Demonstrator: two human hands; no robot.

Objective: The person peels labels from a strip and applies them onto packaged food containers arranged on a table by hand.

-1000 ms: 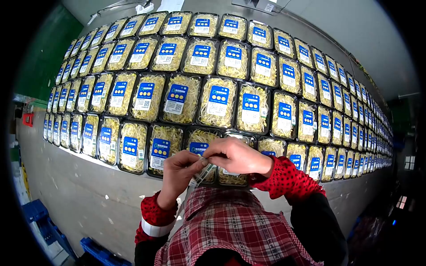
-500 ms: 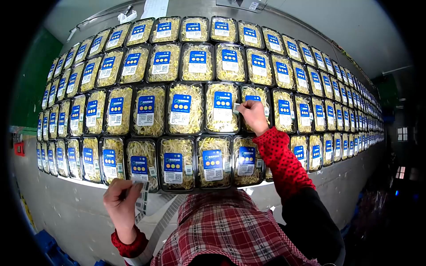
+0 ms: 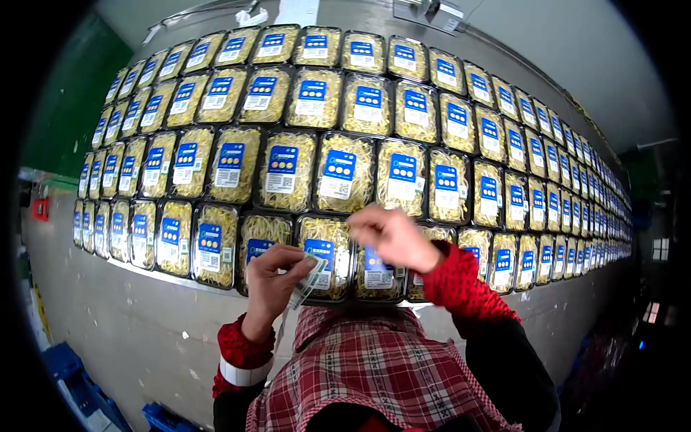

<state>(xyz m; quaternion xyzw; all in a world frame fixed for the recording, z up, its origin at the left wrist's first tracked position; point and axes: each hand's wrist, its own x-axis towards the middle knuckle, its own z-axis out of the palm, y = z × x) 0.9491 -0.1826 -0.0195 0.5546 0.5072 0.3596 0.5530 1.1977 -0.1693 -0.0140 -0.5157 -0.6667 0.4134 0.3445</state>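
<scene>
My left hand [image 3: 276,282] pinches a strip of small printed labels [image 3: 309,279] between thumb and fingers, above the front row of packs. My right hand [image 3: 392,236] hovers over the front rows, its fingers blurred by motion, so I cannot make out whether they hold anything. Beneath both hands lie black trays of bean sprouts under clear film, each with a blue-and-white label. One sprout tray [image 3: 392,205], just beyond my right hand, has a small sticker [image 3: 419,185] beside its main label. A front-row tray [image 3: 215,266] to the left carries a similar small sticker.
Several rows of packed sprout trays [image 3: 314,101] stretch left and right across the metal table [image 3: 353,20]. A white paper sheet [image 3: 297,11] and a metal device [image 3: 432,13] are at the far edge. Blue crates [image 3: 68,363] stand on the floor at lower left.
My right hand has come away from the second-row tray, leaving a small sticker there, and moved nearer to me. My left hand has moved right and up with the label strip. The view has shifted.
</scene>
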